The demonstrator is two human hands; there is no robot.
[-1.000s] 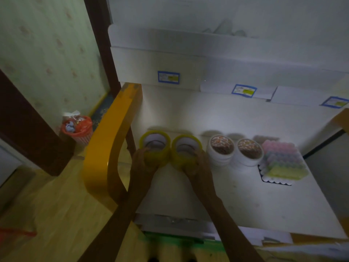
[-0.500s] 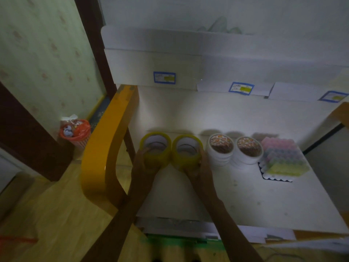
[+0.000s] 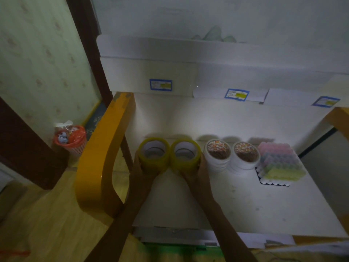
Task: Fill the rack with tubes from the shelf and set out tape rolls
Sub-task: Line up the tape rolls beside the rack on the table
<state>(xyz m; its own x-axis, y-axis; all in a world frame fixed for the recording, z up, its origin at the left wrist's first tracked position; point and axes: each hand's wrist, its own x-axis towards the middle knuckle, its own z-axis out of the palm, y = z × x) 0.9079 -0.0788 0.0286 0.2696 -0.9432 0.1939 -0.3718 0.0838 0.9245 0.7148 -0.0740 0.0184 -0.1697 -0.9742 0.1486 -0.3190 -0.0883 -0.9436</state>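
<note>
yellow tape rolls (image 3: 169, 155), left hand (image 3: 142, 172), right hand (image 3: 198, 173) gripping

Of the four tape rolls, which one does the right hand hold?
The right hand holds the yellow roll second from left, beside the white rolls; the other yellow roll is in the left hand.

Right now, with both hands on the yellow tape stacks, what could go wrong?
1. The left yellow tape stack, held by the left hand, sits near the shelf's left edge; a nudge could tip it off.
2. The right yellow tape stack, held by the right hand, looks almost against the white tape stack; sliding right could shove it.
</note>
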